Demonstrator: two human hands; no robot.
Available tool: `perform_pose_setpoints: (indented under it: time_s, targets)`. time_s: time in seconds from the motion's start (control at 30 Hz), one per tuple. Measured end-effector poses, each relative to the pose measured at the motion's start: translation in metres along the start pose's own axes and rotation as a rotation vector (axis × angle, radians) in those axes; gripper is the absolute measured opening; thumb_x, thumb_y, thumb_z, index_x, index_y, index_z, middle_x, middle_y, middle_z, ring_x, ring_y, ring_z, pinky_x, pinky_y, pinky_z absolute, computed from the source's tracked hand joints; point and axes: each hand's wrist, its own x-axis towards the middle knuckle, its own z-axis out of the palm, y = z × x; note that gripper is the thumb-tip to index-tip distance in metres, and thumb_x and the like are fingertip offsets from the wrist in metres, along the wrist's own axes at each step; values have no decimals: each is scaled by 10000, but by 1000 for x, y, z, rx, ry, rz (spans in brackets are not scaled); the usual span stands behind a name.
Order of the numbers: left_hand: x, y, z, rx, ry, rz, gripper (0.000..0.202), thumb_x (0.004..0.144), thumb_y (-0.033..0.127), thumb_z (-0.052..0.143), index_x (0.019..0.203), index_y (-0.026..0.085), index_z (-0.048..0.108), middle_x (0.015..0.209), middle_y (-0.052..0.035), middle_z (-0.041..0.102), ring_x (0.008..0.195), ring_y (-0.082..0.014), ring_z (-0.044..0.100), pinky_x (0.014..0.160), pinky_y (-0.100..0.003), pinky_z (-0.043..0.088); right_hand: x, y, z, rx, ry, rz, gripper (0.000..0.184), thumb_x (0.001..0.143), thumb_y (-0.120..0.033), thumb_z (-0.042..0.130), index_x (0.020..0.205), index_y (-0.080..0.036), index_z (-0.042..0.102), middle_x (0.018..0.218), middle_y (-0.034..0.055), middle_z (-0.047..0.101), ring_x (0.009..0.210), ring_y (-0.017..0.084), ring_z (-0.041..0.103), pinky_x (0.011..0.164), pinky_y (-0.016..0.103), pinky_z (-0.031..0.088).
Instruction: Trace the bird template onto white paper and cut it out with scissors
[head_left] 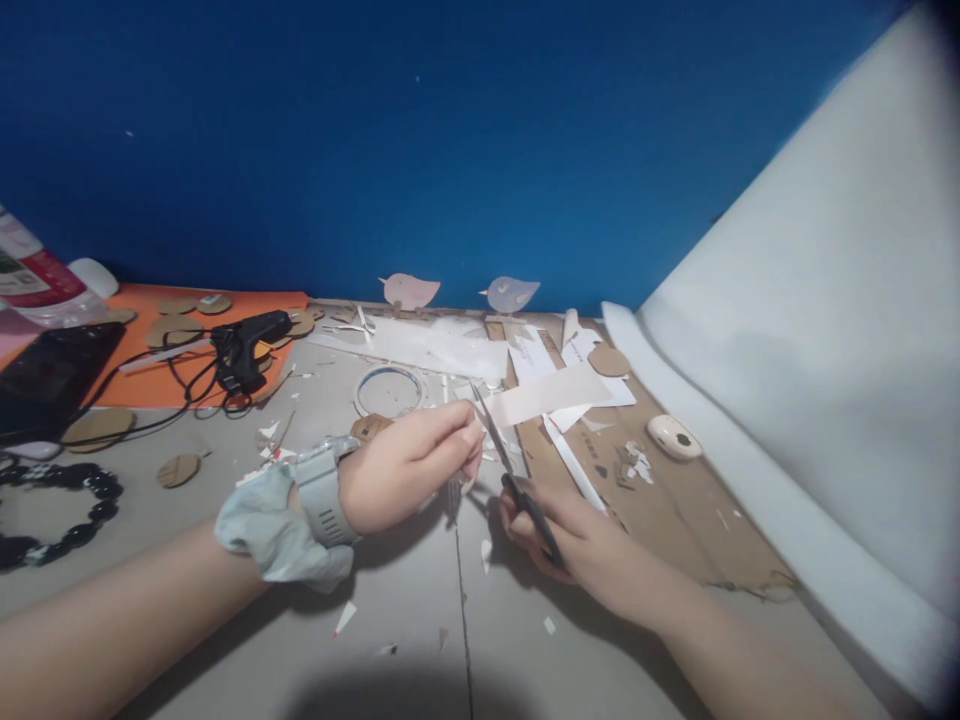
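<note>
your left hand [424,460] pinches near end of pale paper strip [559,393]; strip runs rightward, above cardboard [652,525]. your right hand [574,535] grips black scissors [519,492], blades [495,435] beside left fingertips. judged: strip light, limp, easily creased; best pinched flat at edges.

Scissor blades [492,425] metal, handles [534,515] matt plastic; paper strip [559,392] smooth, matt; scrunchie [281,530] wrinkled cloth.
</note>
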Motion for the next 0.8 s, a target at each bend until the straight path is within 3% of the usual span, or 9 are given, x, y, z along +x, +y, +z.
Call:
perform_pose_setpoints:
  time_s: [0.8]
  targets:
    - [1, -5, -6, 32, -75, -12, 296, 941, 300, 283, 734, 182, 459, 700, 33, 489, 678, -108, 478, 697, -251, 372, 1, 4, -1, 28, -44, 22, 275, 924, -410, 394, 794, -176, 454, 660, -44, 379, 527, 66, 310, 440, 171, 258]
